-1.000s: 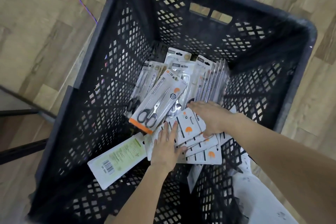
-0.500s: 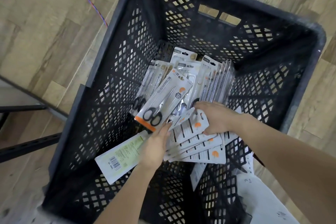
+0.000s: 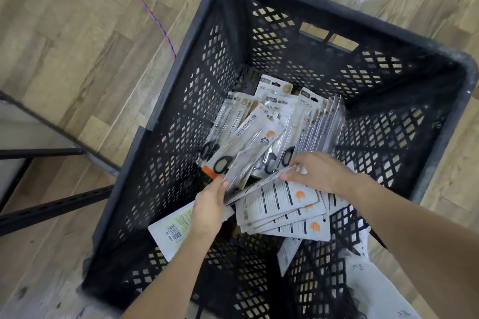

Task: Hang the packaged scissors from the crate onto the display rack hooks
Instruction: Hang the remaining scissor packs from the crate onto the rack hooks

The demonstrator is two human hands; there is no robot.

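Both hands, left (image 3: 207,211) and right (image 3: 317,172), pinch glossy flat scissor packs (image 3: 255,184) inside the black lattice crate (image 3: 181,122)

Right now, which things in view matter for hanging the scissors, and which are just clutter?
For the job:
- black crate
- scissors packs lying in it
- pack being lifted, held by the left hand and right hand

Lying about:
- green-label pack, on the crate floor
- purple cord on the wood floor
- metal frame, at left
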